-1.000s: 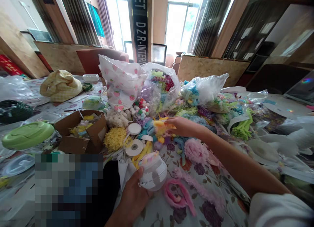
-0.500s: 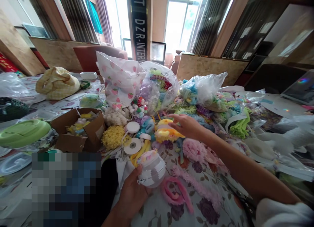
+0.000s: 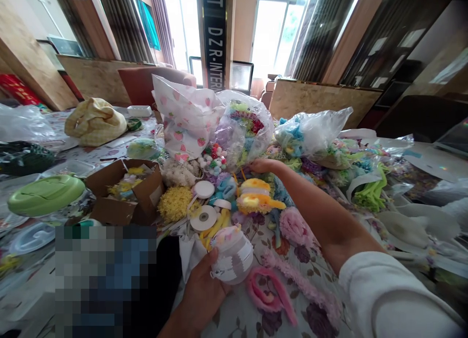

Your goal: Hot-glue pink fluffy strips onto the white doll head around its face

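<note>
My left hand (image 3: 205, 282) is closed round a white rounded object (image 3: 234, 257), banded with pale grey and white strips and topped with something pink and yellow. My right hand (image 3: 262, 166) reaches far forward, to the foot of a clear plastic bag (image 3: 252, 113) full of colourful fuzzy pieces. Its fingertips are in the pile and too unclear to make out. Below that forearm lies a yellow-orange plush bundle (image 3: 255, 196). White ribbon rolls (image 3: 203, 217) and yellow fuzzy strips (image 3: 218, 227) are just beyond the white object. A pink fuzzy strip (image 3: 265, 291) curls to its right.
A cardboard box (image 3: 126, 191) with small yellow pieces stands left, beside a green lid (image 3: 46, 195). Behind the pile rises a strawberry-print bag (image 3: 188, 118). Pom-poms (image 3: 212, 160), a yellow fluffy heap (image 3: 176, 203) and pink fluffy trim (image 3: 296, 228) crowd the flowered cloth.
My right hand has moved forward from above the yellow-orange bundle to the foot of the clear bag. My left hand keeps hold of the white object. The view has shifted slightly.
</note>
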`<state>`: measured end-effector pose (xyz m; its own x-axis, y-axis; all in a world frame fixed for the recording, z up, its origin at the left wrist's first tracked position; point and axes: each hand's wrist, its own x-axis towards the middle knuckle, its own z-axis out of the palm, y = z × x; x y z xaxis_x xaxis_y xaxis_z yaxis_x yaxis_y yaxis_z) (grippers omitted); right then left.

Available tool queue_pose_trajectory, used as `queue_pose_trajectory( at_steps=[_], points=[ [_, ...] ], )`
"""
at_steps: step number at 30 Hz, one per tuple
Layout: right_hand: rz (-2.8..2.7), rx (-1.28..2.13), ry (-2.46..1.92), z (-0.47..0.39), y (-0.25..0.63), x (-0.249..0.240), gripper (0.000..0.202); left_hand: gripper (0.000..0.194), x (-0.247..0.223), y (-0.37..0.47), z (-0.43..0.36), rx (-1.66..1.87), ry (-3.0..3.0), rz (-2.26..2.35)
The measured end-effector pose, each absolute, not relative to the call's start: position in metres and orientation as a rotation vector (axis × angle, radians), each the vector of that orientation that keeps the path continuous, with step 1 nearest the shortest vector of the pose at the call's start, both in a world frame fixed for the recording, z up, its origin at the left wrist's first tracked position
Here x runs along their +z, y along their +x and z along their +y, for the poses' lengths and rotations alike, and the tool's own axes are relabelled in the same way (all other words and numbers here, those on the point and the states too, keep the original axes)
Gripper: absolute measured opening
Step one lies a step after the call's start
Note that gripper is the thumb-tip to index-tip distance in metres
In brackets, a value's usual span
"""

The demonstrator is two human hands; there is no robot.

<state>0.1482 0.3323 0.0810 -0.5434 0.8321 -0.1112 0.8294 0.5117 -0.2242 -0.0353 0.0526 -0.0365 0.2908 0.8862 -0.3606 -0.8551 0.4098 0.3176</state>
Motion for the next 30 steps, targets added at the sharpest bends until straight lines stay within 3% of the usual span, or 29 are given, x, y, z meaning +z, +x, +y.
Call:
queue_pose_trajectory(
  at_steps=[4, 9, 19, 30],
  points=[
    [-2.583, 0.578, -1.668, 0.332, 0.174, 0.1, 0.027, 0.065, -0.029, -0.034, 0.051, 1.141, 0.035, 0.592],
    [-2.42, 0.732, -1.554, 0.321, 0.198, 0.127, 0.035, 0.06, -0.029, -0.037, 0.052, 1.133, 0.033, 0.607],
    [-2.021, 0.552, -1.334, 0.315, 0.208, 0.14, 0.02, 0.06, -0.025, -0.036, 0.052, 1.136, 0.137, 0.555],
    [-1.97, 0.64, -1.255, 0.303, 0.202, 0.157, 0.023, 0.057, -0.018, -0.035, 0.054, 1.1, -0.009, 0.565]
  ],
)
